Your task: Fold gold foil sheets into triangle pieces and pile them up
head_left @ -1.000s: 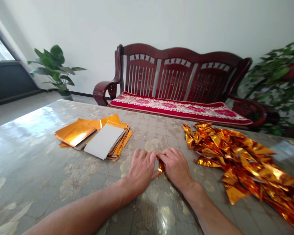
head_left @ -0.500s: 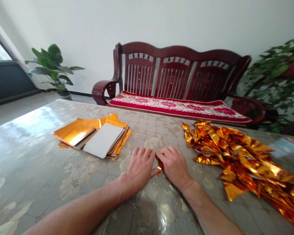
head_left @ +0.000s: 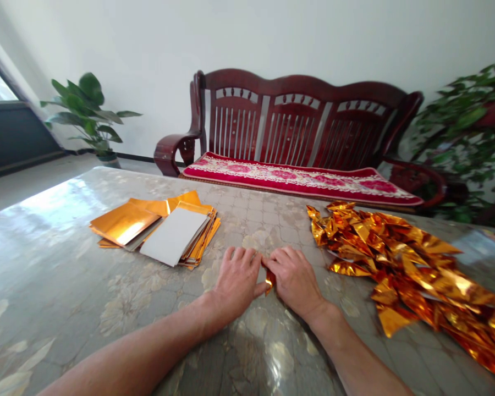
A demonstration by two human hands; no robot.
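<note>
Between my hands, low over the table, is a small piece of folded gold foil paper, mostly covered by my fingers. My left hand grips it from the left, with the thumb against its near end. From the other side my right hand closes on it, fingers curled. To the left lies a loose stack of flat gold foil sheets, one with its pale grey back turned up. On the right spreads a heap of folded gold foil pieces, shiny and pointed.
The table has a glossy, flower-patterned clear cover. A clear plastic packet lies at the right, behind the heap. Beyond the table stands a dark red wooden bench with a red floral cushion. Potted plants flank it.
</note>
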